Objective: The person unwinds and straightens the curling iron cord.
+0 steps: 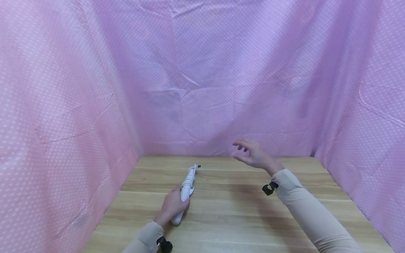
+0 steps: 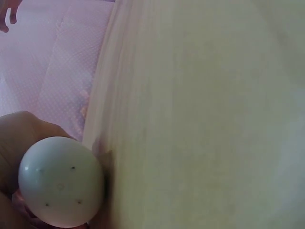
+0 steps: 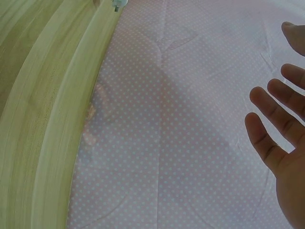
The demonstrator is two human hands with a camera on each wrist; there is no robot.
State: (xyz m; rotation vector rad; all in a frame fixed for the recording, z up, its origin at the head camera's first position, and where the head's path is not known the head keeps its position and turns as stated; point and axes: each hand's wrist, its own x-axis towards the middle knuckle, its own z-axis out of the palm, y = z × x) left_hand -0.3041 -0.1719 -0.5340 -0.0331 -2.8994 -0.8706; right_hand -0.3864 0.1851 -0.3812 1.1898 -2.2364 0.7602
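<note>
1. Pink cloth (image 1: 202,88) with pale dots fills the upper part of the head view and both sides; below it, a wood-grain table (image 1: 227,225) spans the lower middle.
2. Left of centre in the lower frame, a white wand-like appliance (image 1: 185,194) slants, its rounded end toward the bottom and its cord (image 1: 188,180) wound around the upper part. Near that top sits a dark plug tip (image 1: 199,166).
3. The left hand (image 1: 172,205) grips the appliance's lower part, wrapped around it. At lower left of the left wrist view, the rounded end shows small dark marks.
4. Right of centre, the right hand (image 1: 255,154) hangs in the air, fingers spread and slightly bent, well apart from the appliance.
5. Beige sleeves (image 1: 311,214) enter from the bottom edge.
</note>
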